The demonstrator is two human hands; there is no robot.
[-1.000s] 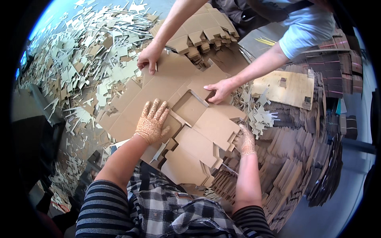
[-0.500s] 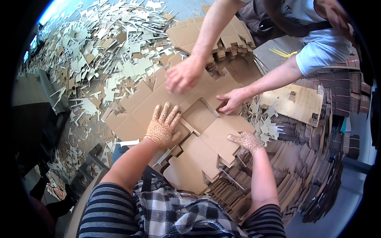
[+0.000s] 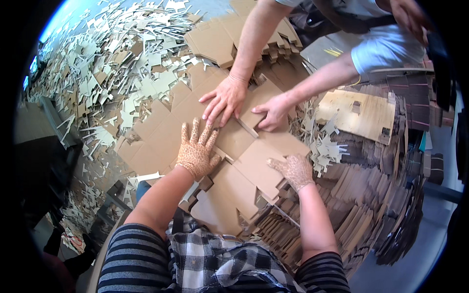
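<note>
Die-cut brown cardboard blanks (image 3: 259, 158) lie stacked in front of me, with notched edges and crease lines. My left hand (image 3: 196, 152), in a patterned tan glove, rests flat on the cardboard, fingers spread, beside a cut-out gap. Farther right, my right hand (image 3: 294, 172), gloved alike, lies over the right edge of the blanks with its thumb stretched left; it grips nothing I can see. Across from me, a co-worker's bare hand (image 3: 225, 101) presses flat on the cardboard. Their other hand (image 3: 272, 112) touches the blank near a narrow strip (image 3: 248, 128) at the opening.
Cardboard and paper scraps (image 3: 132, 63) cover the floor at the far left. Another stack of blanks (image 3: 215, 41) stands beyond the co-worker's arm. To the right are a wooden board (image 3: 356, 115) and dense rows of stacked brown cardboard (image 3: 356, 195).
The co-worker's raised hand has come down flat on the cardboard, and their other hand has shifted left. My right hand has moved slightly left and farther onto the blanks; my left hand stays spread.
</note>
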